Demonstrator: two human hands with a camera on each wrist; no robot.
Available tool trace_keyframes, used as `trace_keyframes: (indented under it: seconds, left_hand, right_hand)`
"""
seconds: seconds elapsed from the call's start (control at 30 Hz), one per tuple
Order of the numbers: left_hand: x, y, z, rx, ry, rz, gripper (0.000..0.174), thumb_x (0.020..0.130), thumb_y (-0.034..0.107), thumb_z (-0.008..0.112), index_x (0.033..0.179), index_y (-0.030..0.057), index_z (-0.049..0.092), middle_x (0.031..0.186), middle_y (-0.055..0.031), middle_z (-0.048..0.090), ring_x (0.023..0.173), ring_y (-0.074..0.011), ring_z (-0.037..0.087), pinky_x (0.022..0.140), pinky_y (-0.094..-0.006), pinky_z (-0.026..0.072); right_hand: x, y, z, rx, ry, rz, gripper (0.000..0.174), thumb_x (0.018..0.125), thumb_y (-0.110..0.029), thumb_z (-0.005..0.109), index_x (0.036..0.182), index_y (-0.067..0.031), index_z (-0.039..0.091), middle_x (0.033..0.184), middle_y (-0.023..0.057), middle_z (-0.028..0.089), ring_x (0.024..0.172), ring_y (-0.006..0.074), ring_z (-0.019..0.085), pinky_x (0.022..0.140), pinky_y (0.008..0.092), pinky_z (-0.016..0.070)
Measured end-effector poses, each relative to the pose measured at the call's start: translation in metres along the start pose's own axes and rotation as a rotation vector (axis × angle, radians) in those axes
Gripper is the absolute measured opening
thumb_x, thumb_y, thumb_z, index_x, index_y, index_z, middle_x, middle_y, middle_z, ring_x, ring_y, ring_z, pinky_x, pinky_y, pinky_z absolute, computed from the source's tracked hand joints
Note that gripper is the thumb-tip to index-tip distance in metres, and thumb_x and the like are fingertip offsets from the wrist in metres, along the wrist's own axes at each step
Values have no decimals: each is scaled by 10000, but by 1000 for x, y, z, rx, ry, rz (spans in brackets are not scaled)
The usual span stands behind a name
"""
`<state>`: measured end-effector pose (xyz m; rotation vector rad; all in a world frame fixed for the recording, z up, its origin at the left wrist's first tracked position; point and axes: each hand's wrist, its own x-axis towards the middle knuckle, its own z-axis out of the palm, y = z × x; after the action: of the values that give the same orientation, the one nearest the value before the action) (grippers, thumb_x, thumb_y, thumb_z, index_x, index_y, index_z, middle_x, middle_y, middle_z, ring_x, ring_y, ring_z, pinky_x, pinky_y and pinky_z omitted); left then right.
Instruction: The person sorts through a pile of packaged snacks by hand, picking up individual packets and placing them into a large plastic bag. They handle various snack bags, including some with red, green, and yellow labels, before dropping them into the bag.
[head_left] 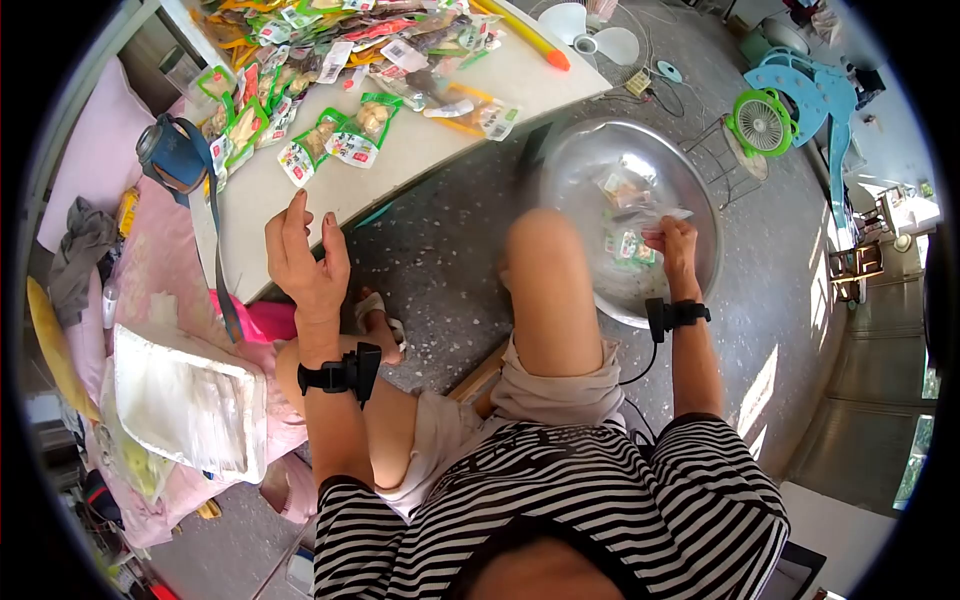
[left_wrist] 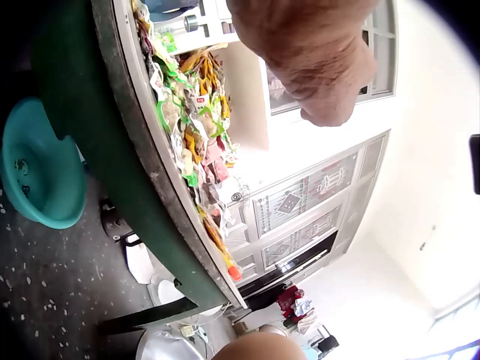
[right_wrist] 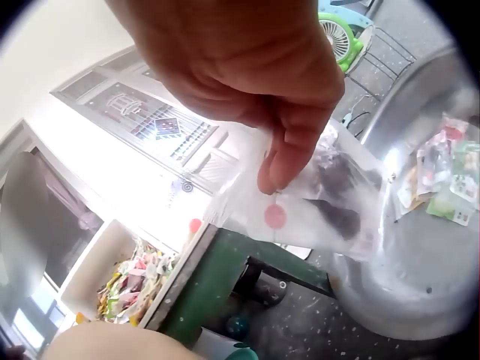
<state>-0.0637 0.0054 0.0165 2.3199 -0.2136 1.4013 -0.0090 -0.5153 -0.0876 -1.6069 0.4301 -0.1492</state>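
Observation:
My right hand [head_left: 675, 245] pinches a clear plastic packet [right_wrist: 341, 202] by its edge, over a wide metal basin [head_left: 570, 170]. Dark pieces show through the plastic in the right wrist view, along with a round pink mark. Inside the basin lie several small food packets [right_wrist: 442, 169]. My left hand [head_left: 305, 265] is raised beside the table edge, fingers loosely extended and holding nothing. Nearest to it on the white table [head_left: 440, 170] are green-edged packets [head_left: 365, 120] with pale contents. In the left wrist view only part of the left hand [left_wrist: 307, 52] shows.
A large heap of mixed packets [head_left: 340, 40] covers the table's far part, with a yellow stick with an orange tip [head_left: 520, 30] beside it. A blue flask [head_left: 170, 155] stands at the left. A green fan [head_left: 763, 122] is beyond the basin; a teal tub [left_wrist: 45, 165] sits under the table.

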Motion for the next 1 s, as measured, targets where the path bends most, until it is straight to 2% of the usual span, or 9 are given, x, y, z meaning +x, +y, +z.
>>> trace_keyframes:
  seconds: [0.07, 0.17, 0.27, 0.3, 0.37, 0.43, 0.6, 0.73, 1.0]
  left_hand:
    - [10, 3, -11, 14, 18, -37, 388, 767, -1, 661, 1147, -14, 587, 828, -120, 564, 674, -223, 539, 566, -325, 441]
    - [19, 6, -30, 14, 58, -123, 356, 774, -10, 657, 1126, 12, 610, 807, -72, 553, 645, -166, 496, 544, -286, 402]
    - [17, 3, -60, 14, 85, -191, 341, 779, -28, 656, 1113, 40, 639, 814, -41, 558, 659, -121, 493, 571, -248, 404]
    - [13, 7, -72, 18, 79, -293, 333, 775, -38, 653, 1100, 35, 643, 819, -43, 563, 669, -123, 509, 591, -243, 419]
    - [-5, -1, -96, 62, 100, -319, 293, 784, -37, 643, 1071, 22, 648, 826, -51, 571, 670, -122, 526, 601, -242, 431]
    - [-30, -13, -126, 141, 96, -413, 242, 793, -9, 642, 1034, 15, 641, 837, -101, 578, 672, -179, 566, 614, -285, 479]
    - [-85, -57, -216, 582, 117, -625, 153, 779, -21, 625, 912, 11, 694, 811, -123, 615, 652, -239, 595, 576, -314, 477]
    - [-121, -98, -274, 1089, -111, -676, 256, 778, 172, 691, 994, 34, 695, 906, -153, 599, 848, -345, 554, 759, -440, 462]
    - [-118, -103, -289, 849, -94, -845, 147, 722, 166, 734, 785, 44, 683, 819, -124, 595, 805, -312, 563, 705, -412, 452]
  right_hand:
    - [24, 39, -2, 205, 16, -19, 241, 926, -155, 536, 949, 76, 599, 789, 179, 676, 681, 243, 684, 644, 290, 581]
    - [56, 100, -1, 415, 15, 295, 227, 912, -126, 549, 928, 96, 589, 859, 207, 672, 767, 273, 688, 715, 330, 585]
    - [69, 156, -11, 32, -325, 146, 250, 914, -107, 522, 1031, 113, 531, 1032, 235, 640, 928, 293, 662, 797, 360, 560]
    - [66, 154, 0, 140, -338, 262, 269, 918, -114, 511, 1071, 108, 519, 1065, 231, 632, 952, 287, 654, 813, 360, 550]
    - [53, 120, 25, 105, -337, 437, 318, 925, -130, 494, 1149, 95, 508, 1067, 201, 640, 943, 260, 652, 800, 337, 544]
    - [40, 77, 44, 144, -402, 411, 349, 952, -163, 494, 1200, 81, 517, 1052, 209, 653, 874, 242, 664, 739, 313, 561]
    - [-25, -95, 75, 186, -555, 52, 390, 958, -209, 563, 1250, 47, 520, 957, 128, 680, 731, 123, 638, 636, 209, 530]
    - [-88, -200, 101, 282, -741, -251, 361, 966, -206, 559, 1218, 50, 532, 841, 100, 658, 616, 96, 596, 553, 178, 492]
    - [-161, -255, 189, 213, -1092, -405, 391, 947, -265, 587, 1159, 63, 566, 753, 102, 639, 580, 96, 572, 527, 184, 463]
